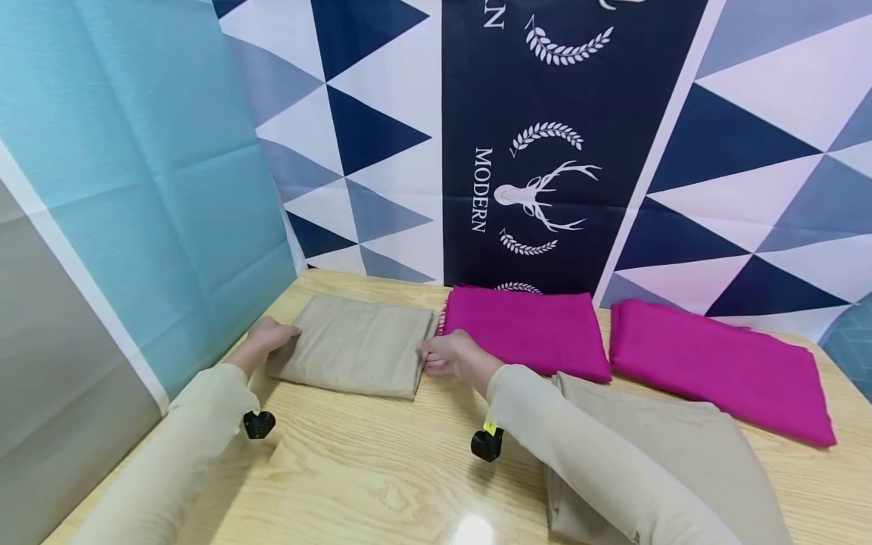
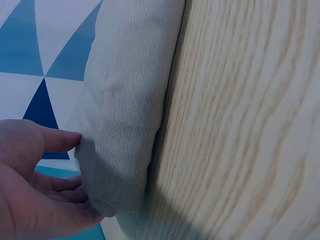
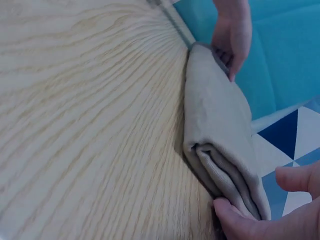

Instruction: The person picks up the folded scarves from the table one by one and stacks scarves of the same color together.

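Note:
A folded beige cloth [image 1: 361, 344] lies on the table between both hands. My left hand [image 1: 272, 335] pinches its left edge. In the left wrist view, the thumb touches the cloth's upper side and another finger is at the lower corner. My right hand [image 1: 455, 354] is at the cloth's right edge. The right wrist view shows one finger [image 3: 227, 212] against the stacked folds, near the tabletop, while another digit [image 3: 295, 178] stands apart from the fabric. In that view the left hand [image 3: 234, 40] appears at the far end of the cloth.
A folded magenta cloth [image 1: 531, 329] with a fringed side lies just right of the beige one. Another magenta cloth [image 1: 715, 363] is farther right. A second beige cloth [image 1: 654, 454] lies partly under my right forearm. Patterned wall covering [image 1: 388, 136] borders the table's back.

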`<state>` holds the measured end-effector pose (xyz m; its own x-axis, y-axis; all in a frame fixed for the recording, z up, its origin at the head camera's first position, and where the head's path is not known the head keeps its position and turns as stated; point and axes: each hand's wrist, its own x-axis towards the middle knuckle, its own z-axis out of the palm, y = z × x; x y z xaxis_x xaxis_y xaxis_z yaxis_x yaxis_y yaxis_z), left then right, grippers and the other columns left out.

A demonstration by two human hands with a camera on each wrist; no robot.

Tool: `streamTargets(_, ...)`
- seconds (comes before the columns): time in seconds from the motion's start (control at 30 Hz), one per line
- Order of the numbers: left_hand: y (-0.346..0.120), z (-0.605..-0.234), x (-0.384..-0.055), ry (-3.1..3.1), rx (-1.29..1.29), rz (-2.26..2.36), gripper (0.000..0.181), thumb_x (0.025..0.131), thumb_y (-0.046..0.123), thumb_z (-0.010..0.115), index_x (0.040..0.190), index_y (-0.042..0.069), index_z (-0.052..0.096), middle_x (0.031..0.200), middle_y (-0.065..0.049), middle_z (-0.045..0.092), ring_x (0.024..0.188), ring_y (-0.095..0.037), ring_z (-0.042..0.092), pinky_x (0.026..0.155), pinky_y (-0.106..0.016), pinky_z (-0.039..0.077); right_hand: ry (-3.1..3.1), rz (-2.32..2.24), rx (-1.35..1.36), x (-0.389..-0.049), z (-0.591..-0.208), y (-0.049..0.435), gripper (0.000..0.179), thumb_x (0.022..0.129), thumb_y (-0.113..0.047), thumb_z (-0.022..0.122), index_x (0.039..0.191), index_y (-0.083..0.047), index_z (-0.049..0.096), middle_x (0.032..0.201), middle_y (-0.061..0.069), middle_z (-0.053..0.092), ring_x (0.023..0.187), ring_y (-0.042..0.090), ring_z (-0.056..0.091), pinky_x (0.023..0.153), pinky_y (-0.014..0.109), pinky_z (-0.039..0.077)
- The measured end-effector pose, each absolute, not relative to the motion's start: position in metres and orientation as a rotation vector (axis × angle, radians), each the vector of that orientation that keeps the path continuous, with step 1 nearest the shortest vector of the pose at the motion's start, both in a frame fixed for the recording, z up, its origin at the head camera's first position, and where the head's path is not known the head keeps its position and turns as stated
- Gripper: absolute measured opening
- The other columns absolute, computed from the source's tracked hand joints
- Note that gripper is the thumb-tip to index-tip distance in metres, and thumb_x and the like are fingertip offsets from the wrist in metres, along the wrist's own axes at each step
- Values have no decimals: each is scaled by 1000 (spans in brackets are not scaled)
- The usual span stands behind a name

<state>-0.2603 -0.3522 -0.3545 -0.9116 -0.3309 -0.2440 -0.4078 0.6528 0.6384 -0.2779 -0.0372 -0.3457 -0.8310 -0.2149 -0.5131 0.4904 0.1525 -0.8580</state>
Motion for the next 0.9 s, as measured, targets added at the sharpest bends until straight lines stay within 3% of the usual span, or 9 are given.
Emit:
streamTargets(0.13, -358, -358, -268, 2644, -639, 1151, 27, 91, 24, 55, 80, 6, 38, 68, -2, 36, 58, -13, 37, 55, -24, 36, 1840, -1740, 294, -281, -348, -38, 49, 94, -7, 58, 136, 12, 40, 137, 35, 45, 129, 42, 48, 107, 45, 45)
streamTargets(0.2, -359, -360, -270, 2608, -643, 1153, 29, 92, 26, 53, 88, -1, 44, 73, -6, 43, 63, -14, 42, 60, -26, 41, 1807, -1751, 318, -283, -348, -39, 51, 95, -7, 57, 138, 12, 37, 139, 35, 43, 131, 42, 46, 107, 45, 45)
streamTargets(0.23, -360, -360, -272, 2594, -649, 1154, 34, 93, 28, 53, 96, -6, 47, 78, -11, 49, 68, -17, 47, 66, -28, 44, 1793, -1758, 330, -283, -348, -40, 52, 95, -7, 57, 139, 11, 36, 140, 35, 42, 132, 41, 45, 108, 45, 44)
streamTargets(0.3, -360, -361, -274, 2562, -662, 1171, 52, 94, 29, 51, 121, -14, 43, 106, -22, 53, 93, -25, 54, 85, -35, 49, 1776, -1763, 349, -285, -348, -41, 53, 95, -7, 57, 140, 10, 35, 141, 34, 41, 133, 40, 45, 108, 44, 44)
streamTargets(0.37, -359, -360, -276, 2536, -667, 1181, 67, 95, 31, 49, 139, -14, 29, 135, -27, 41, 121, -30, 45, 106, -41, 42, 1766, -1774, 370, -286, -349, -43, 53, 94, -7, 58, 140, 9, 36, 141, 33, 41, 133, 39, 45, 108, 44, 44)
streamTargets(0.47, -358, -359, -279, 2487, -677, 1219, 73, 95, 31, 47, 146, -13, 17, 149, -29, 26, 138, -35, 32, 117, -45, 30, 1764, -1779, 380, -288, -350, -46, 53, 94, -6, 58, 141, 7, 38, 141, 31, 42, 131, 39, 46, 108, 44, 44)
streamTargets(0.63, -358, -356, -283, 2423, -668, 1245, 77, 97, 32, 44, 149, -11, 8, 154, -29, 18, 144, -37, 25, 120, -45, 25, 1749, -1795, 390, -287, -348, -51, 53, 94, -6, 58, 140, 7, 37, 141, 30, 43, 132, 37, 48, 110, 45, 42)
streamTargets(0.9, -356, -356, -287, 2416, -635, 1198, 75, 98, 32, 41, 148, -13, 8, 154, -31, 17, 145, -38, 23, 120, -46, 24, 1751, -1803, 404, -282, -344, -56, 50, 94, -7, 57, 139, 8, 38, 140, 27, 45, 133, 35, 48, 112, 45, 40)
